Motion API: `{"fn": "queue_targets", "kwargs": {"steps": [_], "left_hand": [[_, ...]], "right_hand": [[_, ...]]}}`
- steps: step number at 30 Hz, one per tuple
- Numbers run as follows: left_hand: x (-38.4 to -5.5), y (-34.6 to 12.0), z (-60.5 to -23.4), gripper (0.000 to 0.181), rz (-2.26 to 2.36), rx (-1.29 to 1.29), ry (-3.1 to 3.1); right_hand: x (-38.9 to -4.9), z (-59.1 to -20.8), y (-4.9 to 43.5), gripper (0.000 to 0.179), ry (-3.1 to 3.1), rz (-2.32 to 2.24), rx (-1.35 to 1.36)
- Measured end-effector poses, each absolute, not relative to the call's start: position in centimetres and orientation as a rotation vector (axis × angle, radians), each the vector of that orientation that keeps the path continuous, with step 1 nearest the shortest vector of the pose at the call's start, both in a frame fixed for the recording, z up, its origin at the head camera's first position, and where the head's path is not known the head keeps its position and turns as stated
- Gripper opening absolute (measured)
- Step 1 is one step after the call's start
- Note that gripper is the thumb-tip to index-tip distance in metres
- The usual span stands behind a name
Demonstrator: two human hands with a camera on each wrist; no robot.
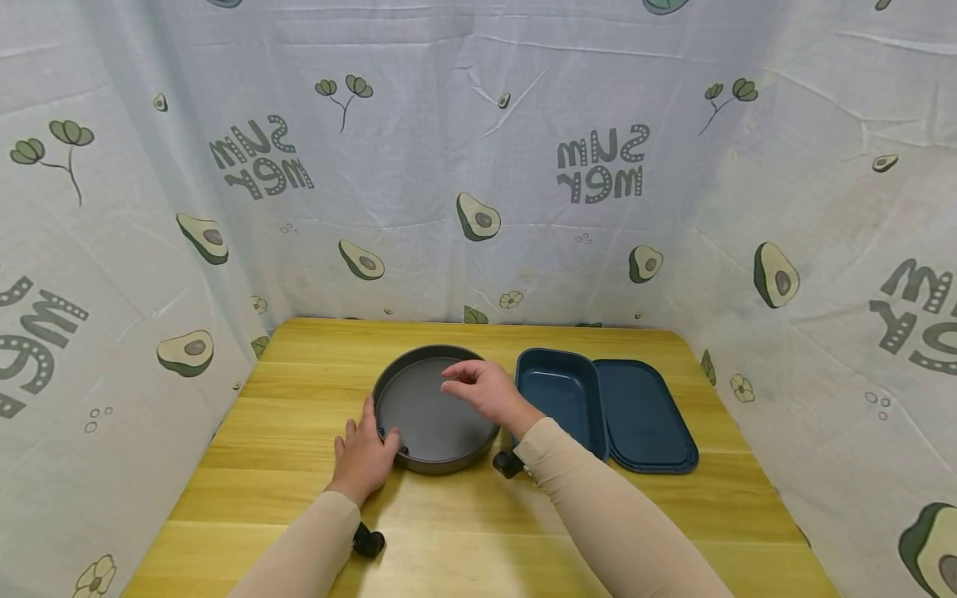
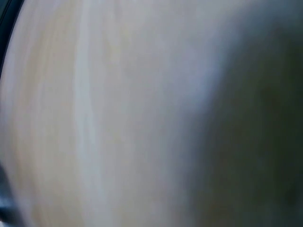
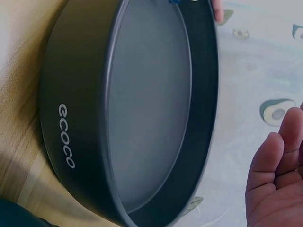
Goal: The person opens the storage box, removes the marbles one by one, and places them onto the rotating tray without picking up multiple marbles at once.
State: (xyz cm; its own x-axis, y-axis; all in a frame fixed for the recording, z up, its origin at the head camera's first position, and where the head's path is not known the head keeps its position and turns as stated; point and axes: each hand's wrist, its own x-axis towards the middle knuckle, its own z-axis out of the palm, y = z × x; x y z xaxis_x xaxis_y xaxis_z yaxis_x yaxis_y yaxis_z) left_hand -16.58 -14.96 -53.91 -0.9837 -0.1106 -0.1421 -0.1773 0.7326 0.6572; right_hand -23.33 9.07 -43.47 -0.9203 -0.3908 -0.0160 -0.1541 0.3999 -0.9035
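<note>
A round dark grey pan (image 1: 441, 415) with a low wall stands on the table. My left hand (image 1: 365, 457) rests at its left rim, fingers spread and fairly straight, thumb lying over the edge. By that thumb shows a small black thing (image 1: 404, 450), and a bit of blue (image 3: 175, 1) is visible at the top of the right wrist view; both are too small to name. Over the right part of the pan hovers my right hand (image 1: 489, 394), its fingers loosely bent with nothing between them. The left wrist view is mostly blurred table.
Right of the pan is a deep blue rectangular box (image 1: 561, 386), partly behind my right forearm. Beside it lies a flat blue lid (image 1: 649, 415). The wooden table (image 1: 292, 415) meets a printed curtain (image 1: 419, 166) at the back and sides.
</note>
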Motion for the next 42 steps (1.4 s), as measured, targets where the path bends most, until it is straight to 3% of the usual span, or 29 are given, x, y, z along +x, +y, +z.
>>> {"fn": "queue_targets", "kwargs": {"steps": [18,26,35,42], "left_hand": [[-16.3,-14.8,-53.6,0.086,1.076,-0.236,2.837],[-16.3,-14.8,-53.3,0.086,1.086,-0.234,2.831],[-16.6,-14.9,-53.3,0.086,1.102,-0.226,2.828],[-16.6,-15.0,-53.3,0.087,1.100,-0.221,2.824]], "right_hand": [[-23.4,-43.5,11.7,0.026,2.514,-1.478,-0.434],[-23.4,-43.3,14.9,0.035,2.586,-1.284,-0.449],[-23.4,-43.4,19.8,0.041,2.725,-0.803,-0.546],[-22.3,-44.1,23.7,0.036,2.772,-0.209,-0.708]]}}
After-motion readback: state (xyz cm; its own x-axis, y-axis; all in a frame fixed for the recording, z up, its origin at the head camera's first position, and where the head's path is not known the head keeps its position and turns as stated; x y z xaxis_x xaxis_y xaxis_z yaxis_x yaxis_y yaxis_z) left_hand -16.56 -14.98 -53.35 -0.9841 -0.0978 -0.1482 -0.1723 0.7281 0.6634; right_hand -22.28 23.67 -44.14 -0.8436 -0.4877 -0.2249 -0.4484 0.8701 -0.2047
